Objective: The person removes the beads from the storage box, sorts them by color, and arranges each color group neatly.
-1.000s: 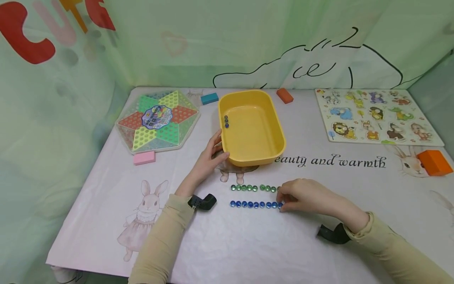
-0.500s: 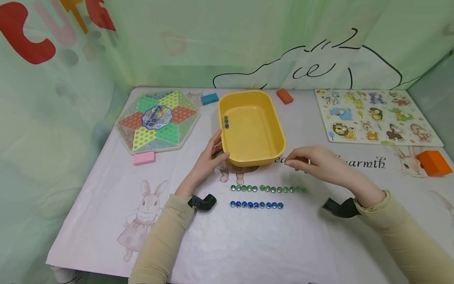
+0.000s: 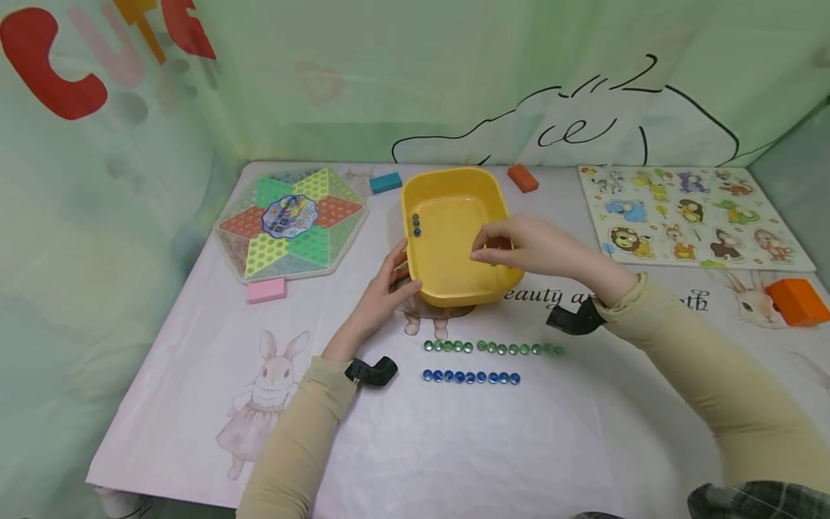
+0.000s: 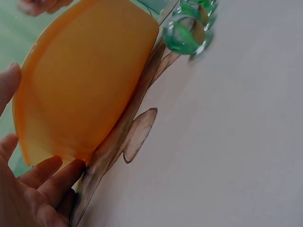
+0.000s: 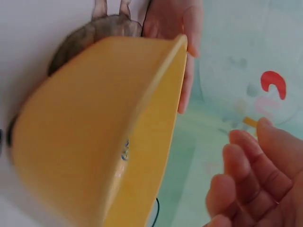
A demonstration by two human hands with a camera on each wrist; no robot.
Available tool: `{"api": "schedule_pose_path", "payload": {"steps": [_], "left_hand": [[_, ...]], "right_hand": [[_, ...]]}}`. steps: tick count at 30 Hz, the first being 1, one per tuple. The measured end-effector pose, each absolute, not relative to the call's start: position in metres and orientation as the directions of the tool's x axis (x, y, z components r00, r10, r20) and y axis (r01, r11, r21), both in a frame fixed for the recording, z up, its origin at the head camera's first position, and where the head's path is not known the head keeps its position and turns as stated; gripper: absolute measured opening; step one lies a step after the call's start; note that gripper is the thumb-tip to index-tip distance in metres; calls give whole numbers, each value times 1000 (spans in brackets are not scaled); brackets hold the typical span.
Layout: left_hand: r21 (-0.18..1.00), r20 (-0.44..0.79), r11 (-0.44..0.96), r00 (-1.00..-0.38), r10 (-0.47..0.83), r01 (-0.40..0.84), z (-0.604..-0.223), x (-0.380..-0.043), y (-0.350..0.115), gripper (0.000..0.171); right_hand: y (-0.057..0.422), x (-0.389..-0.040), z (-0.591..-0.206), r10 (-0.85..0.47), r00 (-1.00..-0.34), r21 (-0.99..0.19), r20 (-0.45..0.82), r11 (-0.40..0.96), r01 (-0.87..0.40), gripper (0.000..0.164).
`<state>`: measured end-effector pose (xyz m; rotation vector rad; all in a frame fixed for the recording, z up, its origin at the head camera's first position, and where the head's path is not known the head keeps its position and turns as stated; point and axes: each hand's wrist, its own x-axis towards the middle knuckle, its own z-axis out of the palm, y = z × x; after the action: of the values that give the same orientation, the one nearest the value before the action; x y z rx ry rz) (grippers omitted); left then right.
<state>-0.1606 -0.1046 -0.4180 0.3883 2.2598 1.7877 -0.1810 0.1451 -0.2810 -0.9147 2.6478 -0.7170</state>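
Observation:
A yellow basin (image 3: 463, 295) stands tipped or sloped toward the near side, with several small marbles (image 3: 416, 225) along its left inner wall. My left hand (image 3: 382, 288) holds the basin's near left corner, thumb at the rim and fingers against the outer wall. My right hand (image 3: 528, 245) hangs over the basin's right side, fingers curled and thumb close to the index finger; whether anything lies between the tips is hidden. On the table in front of the basin are a row of green marbles (image 3: 491, 347) and a row of blue marbles (image 3: 470, 377).
A star-patterned Chinese checkers board (image 3: 288, 223) lies at left, a pink block (image 3: 266, 290) by it. A teal block (image 3: 385, 182) and a red block (image 3: 522, 178) flank the basin. At right are an animal puzzle board (image 3: 694, 216) and an orange block (image 3: 797, 303).
My right hand has left the end of the blue marble row, risen past the green row and moved over the basin. My left hand stays at the basin's corner.

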Motion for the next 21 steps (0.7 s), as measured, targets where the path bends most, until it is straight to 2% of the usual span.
{"api": "schedule_pose_path", "payload": {"steps": [6, 9, 16, 21], "left_hand": [[971, -15, 230, -937, 349, 70, -419, -162, -105, 69], [971, -20, 230, -936, 351, 66, -418, -162, -104, 69], [972, -33, 231, -936, 349, 52, -418, -163, -104, 69], [973, -10, 218, -932, 363, 74, -419, -164, -105, 69]], "right_hand": [[121, -215, -288, -623, -777, -628, -90, 641, -442, 15], [109, -231, -293, -618, -780, -636, -97, 641, -429, 16], [88, -262, -310, -615, -779, -569, -121, 686, -453, 18], [79, -278, -327, -590, -784, -503, -194, 746, -437, 18]]}}
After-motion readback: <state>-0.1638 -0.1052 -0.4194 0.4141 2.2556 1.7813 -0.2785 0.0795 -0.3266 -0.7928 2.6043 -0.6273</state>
